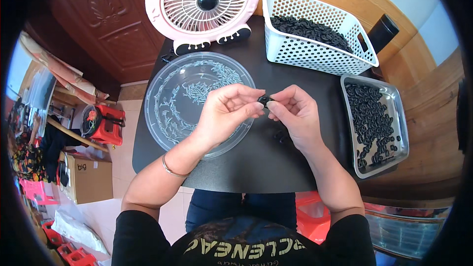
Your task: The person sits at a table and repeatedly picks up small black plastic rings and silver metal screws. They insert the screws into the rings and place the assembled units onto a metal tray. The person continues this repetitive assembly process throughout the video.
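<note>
My left hand (pixel 227 110) and my right hand (pixel 294 112) meet over the dark table. Between their fingertips they pinch a small black ring-like part (pixel 265 100), partly covered by the fingers. The left hand is above the right edge of a round clear plastic tub (pixel 153 118), where many small pale pin-like pieces (pixel 197 92) lie scattered. A few loose black parts (pixel 281 137) rest on the table just below my right hand. Whether a pin is also between the fingers cannot be made out.
A steel tray (pixel 378 170) of small black rings stands at the right edge. Behind it is a white perforated basket (pixel 315 58) of black parts, with a black cylinder (pixel 383 33) beside it. A pink fan (pixel 152 7) stands at the back. Dark table (pixel 236 172) runs to my lap.
</note>
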`<move>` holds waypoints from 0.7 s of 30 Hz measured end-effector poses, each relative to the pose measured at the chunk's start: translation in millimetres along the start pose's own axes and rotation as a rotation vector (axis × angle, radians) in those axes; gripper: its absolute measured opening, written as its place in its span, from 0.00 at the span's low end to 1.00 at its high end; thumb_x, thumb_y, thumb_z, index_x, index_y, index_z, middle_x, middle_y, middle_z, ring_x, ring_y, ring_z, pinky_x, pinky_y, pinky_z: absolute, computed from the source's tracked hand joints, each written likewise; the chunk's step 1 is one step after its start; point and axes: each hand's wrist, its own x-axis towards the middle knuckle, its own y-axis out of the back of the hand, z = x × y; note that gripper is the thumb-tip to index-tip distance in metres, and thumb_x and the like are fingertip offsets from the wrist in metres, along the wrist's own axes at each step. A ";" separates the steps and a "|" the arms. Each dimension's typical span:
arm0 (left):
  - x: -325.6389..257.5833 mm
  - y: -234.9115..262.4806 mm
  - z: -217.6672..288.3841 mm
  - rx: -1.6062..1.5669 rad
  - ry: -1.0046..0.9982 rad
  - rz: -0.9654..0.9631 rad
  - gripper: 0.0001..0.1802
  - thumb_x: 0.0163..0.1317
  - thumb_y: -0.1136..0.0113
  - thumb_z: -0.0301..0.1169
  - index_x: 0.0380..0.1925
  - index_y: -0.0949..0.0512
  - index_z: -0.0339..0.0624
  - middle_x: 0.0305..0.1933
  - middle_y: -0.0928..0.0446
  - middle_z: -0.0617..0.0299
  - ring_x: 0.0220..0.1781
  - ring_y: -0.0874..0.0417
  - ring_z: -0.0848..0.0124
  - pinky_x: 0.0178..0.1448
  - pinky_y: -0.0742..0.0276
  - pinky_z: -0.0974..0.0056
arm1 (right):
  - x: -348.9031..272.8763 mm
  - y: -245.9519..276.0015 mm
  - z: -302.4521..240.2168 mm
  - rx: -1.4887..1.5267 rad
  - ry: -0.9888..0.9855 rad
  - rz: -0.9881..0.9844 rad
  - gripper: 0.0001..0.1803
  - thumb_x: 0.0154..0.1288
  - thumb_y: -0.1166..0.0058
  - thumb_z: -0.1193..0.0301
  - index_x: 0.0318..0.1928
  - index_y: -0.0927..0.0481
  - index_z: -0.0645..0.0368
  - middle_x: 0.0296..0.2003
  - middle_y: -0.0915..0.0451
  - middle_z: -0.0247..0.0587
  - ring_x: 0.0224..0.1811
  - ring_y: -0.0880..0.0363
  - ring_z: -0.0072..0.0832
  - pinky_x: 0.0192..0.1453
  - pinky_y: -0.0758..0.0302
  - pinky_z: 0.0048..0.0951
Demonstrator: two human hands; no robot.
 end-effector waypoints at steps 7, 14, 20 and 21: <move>-0.8 2.7 0.7 0.005 -0.001 -0.051 0.11 0.54 0.44 0.20 0.40 0.26 0.32 0.32 0.22 0.60 0.33 0.22 0.77 0.39 0.25 0.74 | -0.7 -0.7 -1.6 0.031 -0.012 -0.024 0.06 0.57 0.46 0.78 0.35 0.28 0.63 0.29 0.23 0.37 0.29 0.24 0.17 0.35 0.26 0.17; 1.1 0.2 6.3 -0.103 0.132 -0.006 0.10 0.55 0.45 0.20 0.39 0.25 0.33 0.33 0.24 0.61 0.32 0.24 0.78 0.38 0.26 0.75 | -0.1 -2.8 0.2 -0.022 0.054 -0.045 0.10 0.55 0.44 0.79 0.39 0.28 0.62 0.29 0.26 0.32 0.28 0.27 0.15 0.34 0.28 0.15; 2.1 10.0 3.4 -0.294 0.208 -0.118 0.12 0.56 0.44 0.23 0.40 0.31 0.37 0.30 0.25 0.63 0.31 0.24 0.78 0.38 0.26 0.74 | 3.4 1.3 -1.0 -0.304 0.206 -0.174 0.17 0.51 0.41 0.79 0.44 0.24 0.61 0.29 0.28 0.31 0.27 0.28 0.15 0.35 0.29 0.15; 1.8 10.1 3.7 -0.322 0.224 -0.124 0.12 0.56 0.44 0.23 0.40 0.33 0.38 0.29 0.25 0.63 0.31 0.24 0.77 0.37 0.26 0.74 | 3.4 2.5 -0.2 -0.349 0.231 -0.196 0.18 0.50 0.41 0.79 0.44 0.24 0.61 0.29 0.28 0.32 0.27 0.27 0.15 0.35 0.29 0.15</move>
